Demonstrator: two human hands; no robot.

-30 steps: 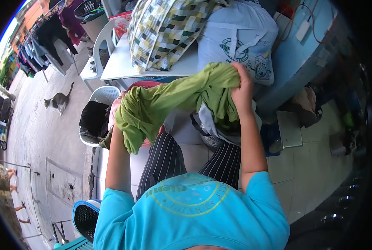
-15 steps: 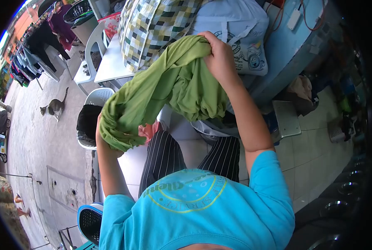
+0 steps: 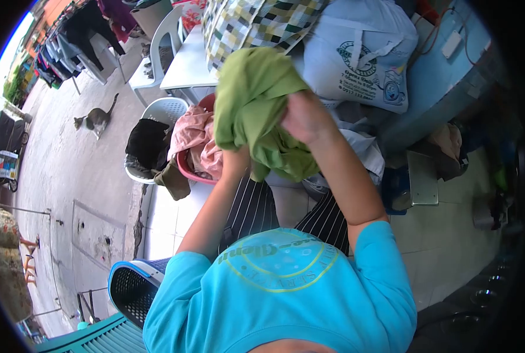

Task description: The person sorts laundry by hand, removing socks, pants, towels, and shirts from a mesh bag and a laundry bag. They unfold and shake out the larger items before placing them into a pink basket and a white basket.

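A bunched green garment [image 3: 253,94] is raised in front of me, its folds gathered over both hands; what kind of garment it is I cannot make out. My right hand [image 3: 306,117], slightly blurred, is closed on its right side. From below, my left hand [image 3: 237,157] goes up under the cloth, so only the wrist shows and the fingers are hidden. Left of the garment stands a red basket [image 3: 186,167] with pink clothing [image 3: 195,138] in it. Next to that is a white basket [image 3: 167,109] with black clothing [image 3: 147,144].
A checkered bag [image 3: 256,29] and a white printed bag [image 3: 356,65] stand ahead. A white chair [image 3: 171,38] is beyond the baskets. A blue-rimmed basket [image 3: 127,288] is at my lower left. On the pavement sits a cat [image 3: 96,122]; clothes hang on a rack [image 3: 74,44].
The garment was stretched wide between my hands and is now bunched together. My left hand has moved right and inward under it. The view has shifted, revealing the red basket with pink clothing.
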